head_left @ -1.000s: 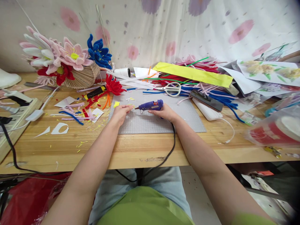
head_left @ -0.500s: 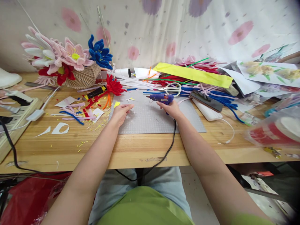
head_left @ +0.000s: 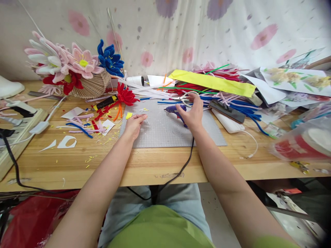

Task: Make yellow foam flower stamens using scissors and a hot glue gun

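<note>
My left hand [head_left: 133, 126] is closed in a pinch over the left part of the grey cutting mat [head_left: 157, 136]. A thin whitish strand [head_left: 147, 120] sticks out from its fingertips, too fine to name exactly. My right hand [head_left: 193, 112] has thumb and fingers apart, with the fingers at the pale handles of the scissors [head_left: 186, 98]. Below the thumb, the blue glue gun [head_left: 172, 109] lies on the mat, partly hidden by the hand. Small white and yellow snippets [head_left: 143, 110] and a yellow piece [head_left: 128, 115] lie near my left hand.
Pipe cleaners [head_left: 155, 90] and a yellow sheet [head_left: 212, 82] lie along the back. A phone [head_left: 227, 111] is at right. Fuzzy flowers [head_left: 82, 62] stand at left, near a red one [head_left: 126, 94] and scraps. The gun's black cord [head_left: 190, 158] crosses the table edge.
My right hand has let go of the glue gun, which now rests on the mat, and has moved up to the scissors' handles. My left hand stays almost in place.
</note>
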The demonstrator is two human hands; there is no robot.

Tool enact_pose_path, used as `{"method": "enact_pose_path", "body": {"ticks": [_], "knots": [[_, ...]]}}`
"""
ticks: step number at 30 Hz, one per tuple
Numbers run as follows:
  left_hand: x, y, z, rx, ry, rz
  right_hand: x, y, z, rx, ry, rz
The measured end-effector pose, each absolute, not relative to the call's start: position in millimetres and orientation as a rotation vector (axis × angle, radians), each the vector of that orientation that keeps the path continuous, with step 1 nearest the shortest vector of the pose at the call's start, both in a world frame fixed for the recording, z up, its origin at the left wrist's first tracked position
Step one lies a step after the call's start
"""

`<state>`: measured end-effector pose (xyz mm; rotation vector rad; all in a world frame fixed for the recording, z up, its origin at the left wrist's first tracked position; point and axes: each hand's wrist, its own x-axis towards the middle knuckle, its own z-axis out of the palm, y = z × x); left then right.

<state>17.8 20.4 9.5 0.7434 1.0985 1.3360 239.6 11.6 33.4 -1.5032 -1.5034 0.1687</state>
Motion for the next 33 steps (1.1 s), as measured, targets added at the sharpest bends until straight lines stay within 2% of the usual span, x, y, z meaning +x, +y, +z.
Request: {"method": "enact_pose_path", "body": {"ticks": [2,7,10,24,29,33], "knots": [[20.8,18.5,11.0,0.730,1.041,1.348,224.8,6.7,39.4,-1.411,-1.539,0.207],[25.4,12.9,10.9,0.746,0.939,1.290,174.8,8.9,20.4,-1.181,-1.586,0.818],[25.8,12.0,8.7,0.745,0.880,1.276,158.2,12.2,6.0,-1.104,-1.564,1.011],[27.8,11.1,7.3,0.783,0.979,1.215,158.2,16.0,-5.6,-1.116,-1.384,1.070],[23.0,12.6,12.8,0.755,0.982,1.147,160.7,16.4,-4.3,-1.129,-1.276,1.160],[23.3,12.7,13.2,0.699,1.028,1.230,161.9,16.4,-3.3,-1.115,-1.193,1.272]]}}
